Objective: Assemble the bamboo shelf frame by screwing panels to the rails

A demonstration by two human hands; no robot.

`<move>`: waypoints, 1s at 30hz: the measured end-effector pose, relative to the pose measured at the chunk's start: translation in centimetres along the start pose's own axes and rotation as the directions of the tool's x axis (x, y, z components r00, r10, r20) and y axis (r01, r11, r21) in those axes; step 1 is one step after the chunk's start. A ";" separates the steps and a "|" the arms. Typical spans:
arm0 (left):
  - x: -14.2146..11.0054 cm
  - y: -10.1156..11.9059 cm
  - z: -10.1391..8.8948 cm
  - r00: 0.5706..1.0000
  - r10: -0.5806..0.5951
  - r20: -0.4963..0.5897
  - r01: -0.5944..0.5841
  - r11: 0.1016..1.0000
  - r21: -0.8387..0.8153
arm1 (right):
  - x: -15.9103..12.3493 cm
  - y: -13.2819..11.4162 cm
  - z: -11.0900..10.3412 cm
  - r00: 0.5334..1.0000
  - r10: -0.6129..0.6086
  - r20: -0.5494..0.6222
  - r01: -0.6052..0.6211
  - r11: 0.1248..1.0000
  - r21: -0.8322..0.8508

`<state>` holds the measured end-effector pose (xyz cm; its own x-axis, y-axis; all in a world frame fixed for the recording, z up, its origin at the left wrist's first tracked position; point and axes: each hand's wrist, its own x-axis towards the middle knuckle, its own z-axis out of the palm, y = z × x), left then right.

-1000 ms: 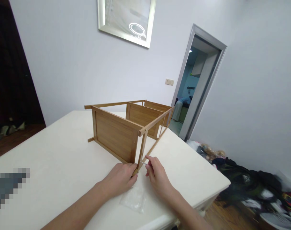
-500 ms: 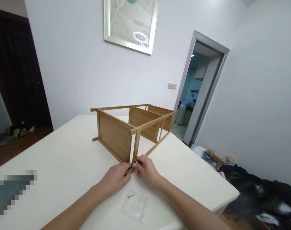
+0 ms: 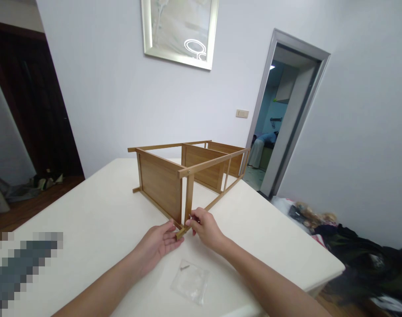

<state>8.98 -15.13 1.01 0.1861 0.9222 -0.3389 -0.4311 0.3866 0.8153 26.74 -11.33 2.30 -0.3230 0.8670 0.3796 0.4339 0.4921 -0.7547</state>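
Observation:
A wooden shelf rack (image 3: 159, 185) lies on its side on the white table (image 3: 98, 229). My left hand (image 3: 158, 244) is open beside the near end of its lower rail, fingers stretched out and the fingertips close to the wood. On the other side of that corner, my right hand (image 3: 206, 226) is closed in a pinch against the upright. A small thin metal piece shows at its fingertips; most of it is hidden, so I cannot make out its kind. Nearer me, a screw (image 3: 184, 267) lies at the top of a clear plastic bag (image 3: 191, 286).
A framed picture (image 3: 179, 39) hangs on the wall above a switch plate (image 3: 242, 114). To the right, a doorway (image 3: 270, 114) opens into another room. Dark clothes (image 3: 362, 264) are heaped beyond the table's right edge. A blurred-out patch (image 3: 25, 268) covers the lower left.
My left hand has let go of the rail end and its fingers have opened out. The right hand stays pinched at the corner. The view has shifted slightly.

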 end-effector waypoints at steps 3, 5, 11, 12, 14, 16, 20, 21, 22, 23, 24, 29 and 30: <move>0.8 -0.2 1.3 0.996 -0.023 0.086 0.030 0.995 -0.091 | 0.3 -0.8 -0.2 1.000 -0.011 0.000 0.011 1.000 -0.012; 1.2 -0.4 1.8 0.994 0.015 0.104 -0.003 0.994 -0.110 | 0.3 -1.0 -0.3 1.000 -0.012 -0.013 0.012 1.000 -0.021; 1.1 -0.4 1.2 0.978 0.007 0.210 0.031 0.984 -0.178 | -2.0 -0.6 -0.3 0.995 0.029 -0.096 -0.017 0.992 0.126; 1.0 -0.4 1.1 0.974 0.000 0.227 0.045 0.980 -0.192 | -2.7 -0.5 -0.3 0.993 0.027 -0.117 -0.009 0.989 0.149; 1.0 -0.4 0.9 0.974 -0.007 0.226 0.058 0.974 -0.218 | -4.0 -0.3 -0.5 0.985 0.003 -0.171 0.020 0.991 0.132; 1.1 -0.5 0.8 0.979 -0.001 0.206 0.051 0.970 -0.238 | -5.1 -0.1 -0.6 0.973 -0.030 -0.227 0.048 0.996 0.076; 1.0 -0.7 0.9 0.980 0.014 0.196 0.032 0.973 -0.230 | -6.5 -0.1 -0.3 0.965 -0.102 -0.242 0.091 0.994 -0.056; 1.0 -0.7 0.9 0.982 0.020 0.188 0.023 0.974 -0.224 | -6.6 -0.2 -0.1 0.964 -0.124 -0.234 0.105 0.990 -0.095; 0.9 -0.7 1.0 0.984 0.025 0.179 0.014 0.976 -0.217 | -6.7 -0.2 0.1 0.964 -0.146 -0.223 0.118 0.984 -0.133; 0.8 -0.7 1.0 0.985 0.031 0.170 0.007 0.977 -0.215 | -6.7 -0.2 0.2 0.963 -0.165 -0.213 0.130 0.977 -0.166; 0.7 -0.7 1.1 0.986 0.034 0.166 0.003 0.976 -0.217 | -6.7 -0.3 0.3 0.963 -0.179 -0.202 0.140 0.971 -0.193; 0.5 -0.8 1.4 0.989 0.052 0.136 -0.017 0.969 -0.247 | -6.6 0.0 0.4 0.950 -0.236 -0.206 0.190 0.956 -0.222; 0.5 -0.9 1.4 0.991 0.061 0.116 -0.029 0.967 -0.255 | -6.5 0.1 0.4 0.944 -0.254 -0.210 0.209 0.954 -0.215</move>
<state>10.68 -15.04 0.81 0.2606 0.9371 -0.2323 -0.6469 0.3481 0.6785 28.57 -16.99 -0.49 -0.2390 0.7100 0.6624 0.5272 0.6677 -0.5255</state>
